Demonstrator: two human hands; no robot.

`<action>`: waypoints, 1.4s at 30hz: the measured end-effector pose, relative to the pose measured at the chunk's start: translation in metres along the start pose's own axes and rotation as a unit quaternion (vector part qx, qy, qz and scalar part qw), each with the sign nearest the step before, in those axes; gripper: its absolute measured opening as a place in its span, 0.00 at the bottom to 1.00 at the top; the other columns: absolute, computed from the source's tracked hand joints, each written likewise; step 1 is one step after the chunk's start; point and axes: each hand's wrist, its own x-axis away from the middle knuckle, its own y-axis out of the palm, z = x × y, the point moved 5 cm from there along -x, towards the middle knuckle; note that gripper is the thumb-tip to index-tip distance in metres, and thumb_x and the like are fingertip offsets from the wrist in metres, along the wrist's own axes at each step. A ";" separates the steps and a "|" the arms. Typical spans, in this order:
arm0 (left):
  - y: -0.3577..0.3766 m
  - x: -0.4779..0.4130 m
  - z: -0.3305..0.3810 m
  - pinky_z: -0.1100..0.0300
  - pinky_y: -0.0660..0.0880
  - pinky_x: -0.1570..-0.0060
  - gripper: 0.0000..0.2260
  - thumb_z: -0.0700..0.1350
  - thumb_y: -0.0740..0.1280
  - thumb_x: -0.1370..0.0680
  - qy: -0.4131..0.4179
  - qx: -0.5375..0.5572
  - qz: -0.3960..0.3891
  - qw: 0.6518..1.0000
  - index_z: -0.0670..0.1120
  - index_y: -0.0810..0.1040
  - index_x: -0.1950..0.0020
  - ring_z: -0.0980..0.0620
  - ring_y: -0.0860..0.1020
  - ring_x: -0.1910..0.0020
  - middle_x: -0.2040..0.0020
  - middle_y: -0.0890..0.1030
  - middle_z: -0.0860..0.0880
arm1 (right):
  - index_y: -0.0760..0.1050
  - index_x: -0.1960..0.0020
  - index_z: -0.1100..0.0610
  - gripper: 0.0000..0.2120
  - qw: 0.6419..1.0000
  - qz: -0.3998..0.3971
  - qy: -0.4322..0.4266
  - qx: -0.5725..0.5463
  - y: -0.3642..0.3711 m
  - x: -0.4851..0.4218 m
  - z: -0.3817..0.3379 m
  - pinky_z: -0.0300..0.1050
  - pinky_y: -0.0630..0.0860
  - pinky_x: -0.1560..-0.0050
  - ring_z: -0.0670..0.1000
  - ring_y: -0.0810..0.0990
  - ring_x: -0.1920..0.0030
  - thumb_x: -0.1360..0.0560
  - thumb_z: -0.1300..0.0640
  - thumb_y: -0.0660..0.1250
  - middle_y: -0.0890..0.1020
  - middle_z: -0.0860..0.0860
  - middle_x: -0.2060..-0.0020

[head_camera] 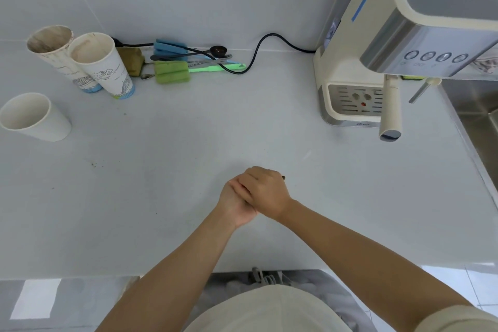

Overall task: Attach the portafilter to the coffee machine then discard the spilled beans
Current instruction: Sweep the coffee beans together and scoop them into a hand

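Note:
The cream coffee machine (350, 73) stands at the counter's right back. The portafilter (390, 113) hangs locked under its brew head, its handle pointing toward me. Both hands meet mid-counter. My right hand (265, 191) lies on top with its fingers curled, and a dark coffee bean (283, 177) shows at its fingertips. My left hand (234, 206) sits cupped beneath it, largely covered, so its contents are hidden. A few brown specks (94, 163) dot the counter on the left.
Two stained paper cups (80, 59) and a plain white cup (32, 116) stand at the left. Brushes, a scoop and a black power cord (256, 51) lie along the back wall. A steel sink (479, 116) lies to the right of the machine.

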 end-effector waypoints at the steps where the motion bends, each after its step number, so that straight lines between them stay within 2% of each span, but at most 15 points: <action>1: -0.001 0.002 0.001 0.65 0.74 0.75 0.21 0.37 0.43 0.20 0.015 -0.002 0.012 1.000 0.42 0.73 0.62 0.50 0.77 0.70 0.68 0.75 0.39 | 0.68 0.78 0.60 0.16 1.000 0.005 0.002 -0.001 -0.001 0.002 -0.002 0.35 0.57 0.79 0.50 0.66 0.81 0.31 0.63 0.59 0.70 0.53 0.83; 5: -0.001 0.008 0.001 0.68 0.73 0.80 0.22 0.34 0.49 0.28 0.024 0.025 -0.022 0.999 0.39 0.81 0.71 0.53 0.78 0.79 0.79 0.77 0.43 | 0.69 0.76 0.60 0.15 1.000 0.017 0.008 -0.010 -0.004 0.007 -0.011 0.38 0.63 0.82 0.51 0.68 0.82 0.31 0.64 0.59 0.72 0.52 0.82; 9: -0.018 0.003 0.003 0.67 0.73 0.80 0.24 0.37 0.45 0.19 0.027 -0.017 0.020 0.999 0.43 0.76 0.68 0.55 0.77 0.81 0.81 0.77 0.48 | 0.73 0.74 0.60 0.15 1.000 0.024 0.013 -0.007 -0.012 0.009 -0.016 0.38 0.65 0.81 0.51 0.71 0.79 0.29 0.62 0.59 0.75 0.52 0.80; 11: -0.026 0.004 0.002 0.65 0.77 0.76 0.24 0.38 0.50 0.20 0.004 -0.021 0.038 0.999 0.39 0.79 0.69 0.53 0.80 0.77 0.77 0.80 0.46 | 0.74 0.72 0.60 0.15 0.999 0.022 0.024 0.001 -0.018 0.008 -0.011 0.40 0.67 0.81 0.51 0.73 0.78 0.29 0.61 0.59 0.76 0.52 0.79; 13: -0.028 0.008 0.004 0.55 0.81 0.62 0.18 0.41 0.53 0.20 -0.004 -0.022 0.034 0.999 0.35 0.80 0.57 0.47 0.83 0.65 0.67 0.83 0.40 | 0.76 0.68 0.61 0.13 0.998 0.004 0.048 0.027 -0.023 0.008 0.004 0.40 0.70 0.81 0.53 0.76 0.75 0.29 0.59 0.59 0.79 0.53 0.75; 15: -0.030 0.012 0.008 0.52 0.74 0.47 0.18 0.43 0.51 0.19 -0.011 -0.041 0.041 0.998 0.32 0.75 0.47 0.43 0.78 0.49 0.53 0.82 0.37 | 0.78 0.61 0.63 0.13 0.993 -0.026 0.101 0.063 -0.027 0.010 0.028 0.40 0.73 0.79 0.56 0.80 0.69 0.29 0.56 0.59 0.82 0.56 0.68; 17: -0.036 0.013 0.010 0.51 0.69 0.43 0.19 0.44 0.50 0.19 -0.017 -0.049 0.047 0.998 0.33 0.76 0.48 0.42 0.74 0.43 0.44 0.77 0.40 | 0.76 0.50 0.65 0.13 0.977 -0.084 0.172 0.089 -0.026 0.017 0.054 0.46 0.76 0.71 0.59 0.81 0.57 0.27 0.56 0.61 0.81 0.59 0.55; 20: -0.041 0.015 0.010 0.51 0.69 0.43 0.20 0.45 0.49 0.19 -0.026 -0.037 0.038 0.998 0.34 0.76 0.51 0.42 0.73 0.42 0.44 0.77 0.39 | 0.69 0.38 0.62 0.19 0.939 -0.209 0.255 0.098 -0.011 0.040 0.079 0.49 0.75 0.58 0.57 0.74 0.43 0.24 0.52 0.61 0.74 0.58 0.41; 22: -0.043 0.017 0.010 0.51 0.69 0.42 0.20 0.45 0.49 0.19 -0.033 -0.038 0.033 0.998 0.33 0.76 0.51 0.42 0.73 0.42 0.44 0.77 0.39 | 0.71 0.41 0.64 0.19 0.942 -0.214 0.235 0.109 -0.004 0.047 0.078 0.51 0.77 0.59 0.59 0.75 0.46 0.25 0.52 0.65 0.75 0.59 0.45; 25: -0.044 0.021 0.009 0.51 0.69 0.42 0.20 0.45 0.49 0.19 -0.041 -0.034 0.030 0.998 0.33 0.76 0.49 0.41 0.73 0.41 0.44 0.77 0.39 | 0.76 0.58 0.65 0.13 0.963 -0.153 0.155 0.156 0.007 0.045 0.071 0.44 0.74 0.75 0.60 0.78 0.66 0.33 0.55 0.73 0.79 0.59 0.64; 27: -0.046 0.022 0.010 0.51 0.68 0.42 0.20 0.45 0.49 0.19 -0.045 -0.036 0.031 0.998 0.32 0.76 0.49 0.41 0.74 0.42 0.44 0.77 0.39 | 0.75 0.66 0.63 0.11 0.965 -0.116 0.119 0.201 0.014 0.038 0.069 0.39 0.69 0.79 0.56 0.76 0.73 0.31 0.55 0.67 0.77 0.56 0.71; 35: -0.048 0.024 0.011 0.51 0.71 0.47 0.20 0.45 0.50 0.19 -0.052 -0.035 0.037 0.997 0.34 0.77 0.51 0.43 0.78 0.51 0.54 0.82 0.37 | 0.67 0.77 0.58 0.27 0.970 -0.020 0.036 0.240 0.024 0.031 0.077 0.35 0.58 0.83 0.50 0.68 0.82 0.21 0.57 0.48 0.70 0.51 0.82; 37: -0.046 0.022 0.007 0.51 0.73 0.49 0.20 0.45 0.50 0.20 -0.058 -0.036 0.036 0.997 0.34 0.78 0.52 0.43 0.78 0.51 0.59 0.84 0.38 | 0.66 0.78 0.57 0.27 0.970 -0.004 0.034 0.241 0.024 0.031 0.077 0.33 0.57 0.83 0.49 0.66 0.83 0.21 0.56 0.48 0.68 0.50 0.83; 40: -0.042 0.019 0.001 0.51 0.71 0.43 0.20 0.44 0.51 0.20 -0.066 -0.038 0.036 0.996 0.34 0.78 0.52 0.43 0.79 0.52 0.61 0.85 0.38 | 0.65 0.79 0.56 0.28 0.970 0.004 0.031 0.241 0.024 0.032 0.080 0.32 0.56 0.82 0.48 0.65 0.84 0.21 0.55 0.49 0.67 0.49 0.85; 42: -0.041 0.018 -0.001 0.52 0.73 0.46 0.20 0.45 0.51 0.20 -0.068 -0.041 0.035 0.996 0.34 0.78 0.52 0.43 0.79 0.52 0.61 0.85 0.38 | 0.64 0.80 0.55 0.28 0.971 0.015 0.029 0.236 0.023 0.032 0.080 0.32 0.55 0.82 0.48 0.65 0.84 0.21 0.55 0.50 0.67 0.49 0.85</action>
